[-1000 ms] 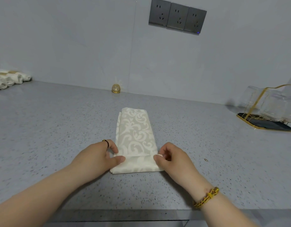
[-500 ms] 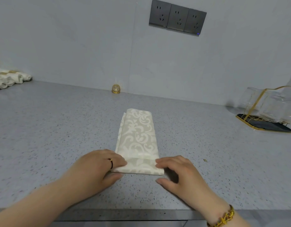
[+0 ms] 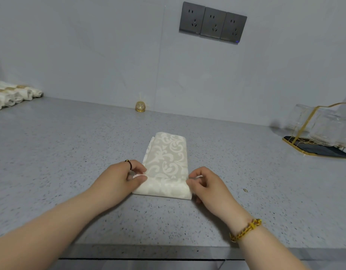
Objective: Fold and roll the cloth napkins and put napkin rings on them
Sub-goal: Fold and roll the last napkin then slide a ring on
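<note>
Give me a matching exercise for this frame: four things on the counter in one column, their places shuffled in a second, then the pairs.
Things:
1. patterned napkin
2. gold napkin ring
3. rolled napkins
4. glass rack

Places:
A. far left of the counter
B. far right
C. near middle, near end partly rolled
D. middle, at the foot of the back wall

Pairs: 1-C, 2-D, 3-A, 4-B

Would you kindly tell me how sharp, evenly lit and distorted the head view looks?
Head view: light soft and even, no glare on the counter; napkin pattern crisp; glasses at the right edge smeared; wide-angle lens tilts the sockets and slants the counter's back edge.
</note>
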A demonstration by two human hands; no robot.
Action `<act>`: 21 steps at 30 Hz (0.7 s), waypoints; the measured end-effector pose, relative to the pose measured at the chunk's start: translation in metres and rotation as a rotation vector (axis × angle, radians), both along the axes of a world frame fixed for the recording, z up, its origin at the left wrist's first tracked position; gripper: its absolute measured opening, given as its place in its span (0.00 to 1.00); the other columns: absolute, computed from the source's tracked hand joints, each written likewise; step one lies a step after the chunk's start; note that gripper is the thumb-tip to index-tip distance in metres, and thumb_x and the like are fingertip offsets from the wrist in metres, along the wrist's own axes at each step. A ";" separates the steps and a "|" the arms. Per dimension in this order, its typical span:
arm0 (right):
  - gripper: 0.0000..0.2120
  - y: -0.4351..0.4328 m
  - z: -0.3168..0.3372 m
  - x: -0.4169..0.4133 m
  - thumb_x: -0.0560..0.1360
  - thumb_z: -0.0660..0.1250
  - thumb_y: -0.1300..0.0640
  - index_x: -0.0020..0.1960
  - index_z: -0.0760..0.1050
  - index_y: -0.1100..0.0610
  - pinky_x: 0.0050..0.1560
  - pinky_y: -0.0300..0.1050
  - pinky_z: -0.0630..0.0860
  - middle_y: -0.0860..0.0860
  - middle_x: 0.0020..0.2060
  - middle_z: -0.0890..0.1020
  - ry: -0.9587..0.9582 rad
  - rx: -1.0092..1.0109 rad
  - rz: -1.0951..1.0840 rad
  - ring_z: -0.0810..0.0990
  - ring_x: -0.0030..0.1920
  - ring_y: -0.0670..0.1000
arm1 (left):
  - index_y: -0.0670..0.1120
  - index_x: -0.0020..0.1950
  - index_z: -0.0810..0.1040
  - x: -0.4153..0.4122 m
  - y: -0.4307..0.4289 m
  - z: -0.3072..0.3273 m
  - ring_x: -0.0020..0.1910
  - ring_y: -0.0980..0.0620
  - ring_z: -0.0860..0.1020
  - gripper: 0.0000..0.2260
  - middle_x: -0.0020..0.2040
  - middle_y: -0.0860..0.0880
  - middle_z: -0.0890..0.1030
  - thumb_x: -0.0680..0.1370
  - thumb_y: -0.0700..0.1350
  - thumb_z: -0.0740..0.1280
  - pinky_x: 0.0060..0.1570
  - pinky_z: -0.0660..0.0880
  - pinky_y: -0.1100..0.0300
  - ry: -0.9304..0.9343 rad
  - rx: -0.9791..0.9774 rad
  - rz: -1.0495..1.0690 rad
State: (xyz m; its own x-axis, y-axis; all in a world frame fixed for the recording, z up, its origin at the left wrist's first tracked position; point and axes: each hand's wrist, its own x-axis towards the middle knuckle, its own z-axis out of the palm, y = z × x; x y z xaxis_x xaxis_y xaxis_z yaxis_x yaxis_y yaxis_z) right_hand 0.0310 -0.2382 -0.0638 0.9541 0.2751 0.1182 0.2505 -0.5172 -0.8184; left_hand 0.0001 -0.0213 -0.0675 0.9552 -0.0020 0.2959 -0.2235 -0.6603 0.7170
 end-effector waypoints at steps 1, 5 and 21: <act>0.04 0.002 0.000 0.002 0.76 0.63 0.56 0.44 0.68 0.52 0.35 0.33 0.67 0.45 0.33 0.73 -0.057 -0.048 -0.032 0.69 0.30 0.41 | 0.61 0.40 0.69 0.002 -0.001 -0.001 0.37 0.61 0.72 0.10 0.43 0.57 0.76 0.76 0.47 0.66 0.36 0.66 0.74 -0.018 0.078 0.024; 0.02 0.005 -0.004 0.005 0.75 0.63 0.57 0.45 0.70 0.54 0.34 0.32 0.66 0.44 0.41 0.69 -0.345 -0.283 -0.058 0.67 0.34 0.41 | 0.56 0.42 0.70 0.003 -0.004 -0.004 0.38 0.61 0.72 0.04 0.41 0.68 0.67 0.77 0.50 0.62 0.35 0.64 0.74 -0.152 0.327 0.060; 0.08 -0.016 0.005 -0.011 0.76 0.62 0.54 0.53 0.77 0.49 0.38 0.29 0.65 0.40 0.39 0.75 -0.283 -0.390 0.153 0.70 0.36 0.39 | 0.64 0.53 0.73 -0.014 0.007 -0.007 0.49 0.57 0.76 0.24 0.49 0.55 0.80 0.64 0.69 0.48 0.49 0.71 0.66 -0.068 0.388 -0.072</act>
State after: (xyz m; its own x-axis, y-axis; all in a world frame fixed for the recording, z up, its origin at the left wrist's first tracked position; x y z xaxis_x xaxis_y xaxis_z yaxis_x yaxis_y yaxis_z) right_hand 0.0196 -0.2537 -0.0589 0.8448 0.4845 0.2272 0.5316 -0.7111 -0.4602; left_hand -0.0137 -0.0145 -0.0748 0.9268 -0.1927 0.3224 -0.3177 -0.8600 0.3992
